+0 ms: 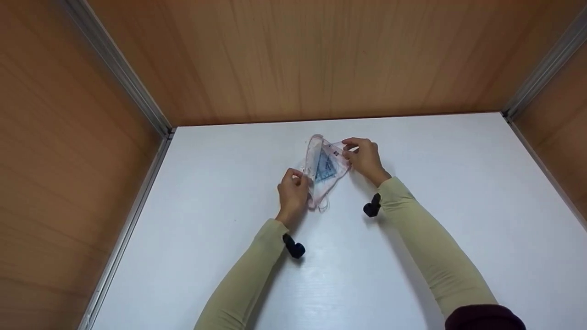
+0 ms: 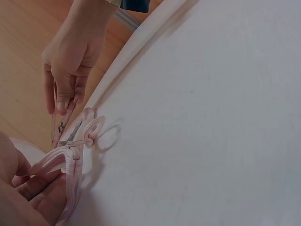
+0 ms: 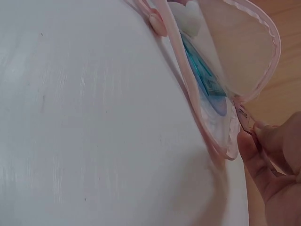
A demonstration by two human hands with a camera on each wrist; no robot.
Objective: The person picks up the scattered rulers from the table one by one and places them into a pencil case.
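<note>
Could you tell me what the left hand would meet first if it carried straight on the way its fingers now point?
The left hand already grips the pink-trimmed clear pouch, so the pouch comes first. Beyond it lies bare white table, then the wooden back wall; depth here is hard to judge.

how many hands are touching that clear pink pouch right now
2. The left hand grips the pouch's near left edge; the right hand pinches its far right corner. Both hold it above the white table. No others show.
</note>
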